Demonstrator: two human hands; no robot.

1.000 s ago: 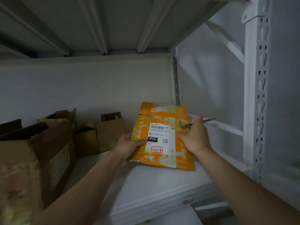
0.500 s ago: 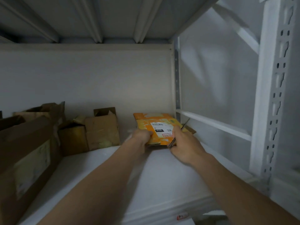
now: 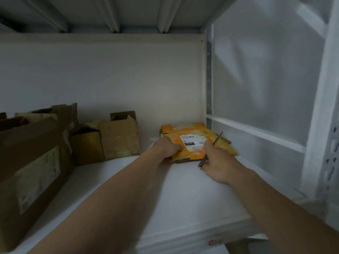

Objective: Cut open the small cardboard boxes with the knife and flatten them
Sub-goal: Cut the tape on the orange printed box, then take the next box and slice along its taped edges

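A flattened orange cardboard box (image 3: 197, 133) with a white shipping label lies on the white shelf (image 3: 183, 195), in the far right corner. My left hand (image 3: 167, 149) grips its near left edge and presses it down. My right hand (image 3: 219, 162) rests at the box's near right corner and holds a thin knife (image 3: 211, 149), whose blade points up and away over the box. Several small brown cardboard boxes (image 3: 119, 136) stand open against the back wall to the left.
A large brown carton (image 3: 33, 171) with a pale label fills the shelf's left side. White rack uprights (image 3: 328, 125) and a crossbar (image 3: 255, 133) bound the right. Another shelf deck hangs overhead.
The orange box went from upright in both hands to lying flat in the shelf's far right corner. Both hands followed it forward, the knife still in the right one.
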